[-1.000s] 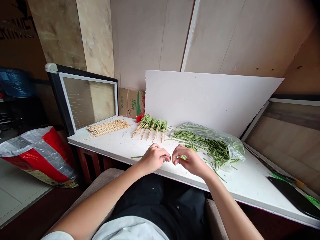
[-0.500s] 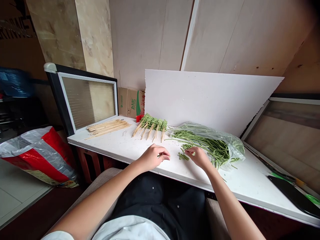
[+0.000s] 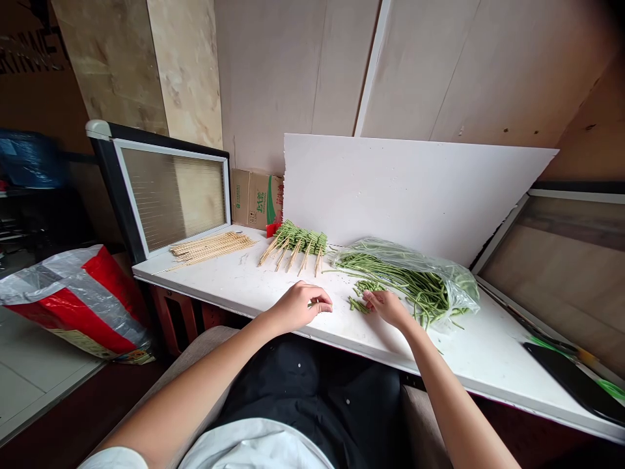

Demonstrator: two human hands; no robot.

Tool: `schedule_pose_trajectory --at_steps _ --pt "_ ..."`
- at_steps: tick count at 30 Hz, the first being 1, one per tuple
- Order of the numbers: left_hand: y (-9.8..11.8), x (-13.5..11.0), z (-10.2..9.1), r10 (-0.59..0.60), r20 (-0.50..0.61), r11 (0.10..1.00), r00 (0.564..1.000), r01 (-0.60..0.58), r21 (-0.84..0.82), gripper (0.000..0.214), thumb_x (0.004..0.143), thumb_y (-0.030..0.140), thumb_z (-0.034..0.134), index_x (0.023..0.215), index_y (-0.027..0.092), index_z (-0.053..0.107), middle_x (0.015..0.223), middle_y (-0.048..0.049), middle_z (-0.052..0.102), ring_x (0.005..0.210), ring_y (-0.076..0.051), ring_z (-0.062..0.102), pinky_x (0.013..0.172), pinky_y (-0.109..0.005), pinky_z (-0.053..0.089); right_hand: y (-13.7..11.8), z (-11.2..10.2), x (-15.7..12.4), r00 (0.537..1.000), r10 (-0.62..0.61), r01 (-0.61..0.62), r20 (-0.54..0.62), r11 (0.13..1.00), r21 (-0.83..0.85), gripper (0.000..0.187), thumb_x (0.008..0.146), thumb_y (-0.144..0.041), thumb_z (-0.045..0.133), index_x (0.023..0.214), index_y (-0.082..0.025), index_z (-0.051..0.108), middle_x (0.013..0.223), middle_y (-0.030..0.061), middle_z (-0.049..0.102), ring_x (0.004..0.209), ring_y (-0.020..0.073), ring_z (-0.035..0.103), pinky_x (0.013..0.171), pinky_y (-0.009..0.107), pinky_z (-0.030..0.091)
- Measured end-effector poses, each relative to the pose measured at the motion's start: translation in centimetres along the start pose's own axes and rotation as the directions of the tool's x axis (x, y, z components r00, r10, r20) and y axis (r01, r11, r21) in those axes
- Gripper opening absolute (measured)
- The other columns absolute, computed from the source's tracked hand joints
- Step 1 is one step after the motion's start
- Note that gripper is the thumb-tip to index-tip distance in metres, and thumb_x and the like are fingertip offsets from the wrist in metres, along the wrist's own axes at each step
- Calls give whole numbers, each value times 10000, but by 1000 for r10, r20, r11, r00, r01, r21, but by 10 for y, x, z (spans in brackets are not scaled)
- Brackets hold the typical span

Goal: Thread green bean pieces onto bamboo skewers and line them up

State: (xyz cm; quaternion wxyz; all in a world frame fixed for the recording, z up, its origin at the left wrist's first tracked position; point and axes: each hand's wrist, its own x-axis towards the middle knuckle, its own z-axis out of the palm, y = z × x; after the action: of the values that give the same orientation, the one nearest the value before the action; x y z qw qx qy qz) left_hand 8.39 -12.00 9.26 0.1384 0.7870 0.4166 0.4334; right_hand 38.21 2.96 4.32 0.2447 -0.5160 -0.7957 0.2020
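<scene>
My left hand [image 3: 303,305] hovers over the front edge of the white table, its fingers curled together. A small green sliver, apparently a piece of long bean [image 3: 310,305], shows between them. To the right, my right hand [image 3: 385,305] has its thumb and fingertips pinched at a small pile of cut bean pieces [image 3: 368,286]; whatever is between the fingertips is hidden. Behind the hands lie bean skewers [image 3: 300,240], with green pieces on them and bare stick ends facing me. Long uncut beans [image 3: 410,279] spill from a clear plastic bag [image 3: 461,286] beyond my right hand.
Bare wooden skewers [image 3: 212,249] are spread at the table's left, beside a framed glass panel [image 3: 173,195]. A cardboard box [image 3: 251,198] and a white board [image 3: 390,189] stand at the back. A black phone [image 3: 576,381] lies near the right edge.
My right hand has shifted slightly at the cut pieces, with its fingertips now pressed closer in. My left hand has stayed in place.
</scene>
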Motion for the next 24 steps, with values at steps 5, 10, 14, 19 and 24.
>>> schedule_pose_trajectory --at_steps 5,10,14,19,24 --pt "-2 0 2 20 6 1000 1000 -20 0 46 905 257 785 895 216 805 887 -30 801 884 -194 690 905 -310 486 -9 4 0 993 -51 24 110 972 233 611 981 -682 461 1048 -159 770 868 135 806 794 272 758 793 375 565" --pt "-5 1 2 37 14 999 999 -37 -5 52 907 265 787 892 219 804 878 -24 796 873 -187 692 906 -308 479 -8 2 -1 991 -130 126 2 964 234 665 992 -709 425 992 -149 783 899 153 809 841 278 771 823 389 583" --pt "-6 1 2 28 38 999 999 -27 -46 73 918 278 773 912 213 806 893 -32 788 806 -169 678 810 -285 494 -18 -7 -8 950 -124 172 -287 974 145 662 995 -710 437 923 -156 792 782 123 786 717 260 743 708 351 560" --pt "-9 1 3 23 35 998 999 -21 -56 131 926 328 760 934 205 802 908 -50 769 758 -161 626 745 -281 483 -66 -13 -24 851 -152 290 -502 935 207 636 1015 -677 447 868 -159 786 657 88 728 593 212 677 600 301 510" --pt "-12 0 4 -103 23 990 994 105 -94 557 871 340 813 1380 239 610 880 -11 736 713 -148 599 740 -273 496 -112 -1 -37 921 -388 384 -31 894 230 568 1020 -635 494 845 -175 776 733 77 763 631 183 686 611 269 507"
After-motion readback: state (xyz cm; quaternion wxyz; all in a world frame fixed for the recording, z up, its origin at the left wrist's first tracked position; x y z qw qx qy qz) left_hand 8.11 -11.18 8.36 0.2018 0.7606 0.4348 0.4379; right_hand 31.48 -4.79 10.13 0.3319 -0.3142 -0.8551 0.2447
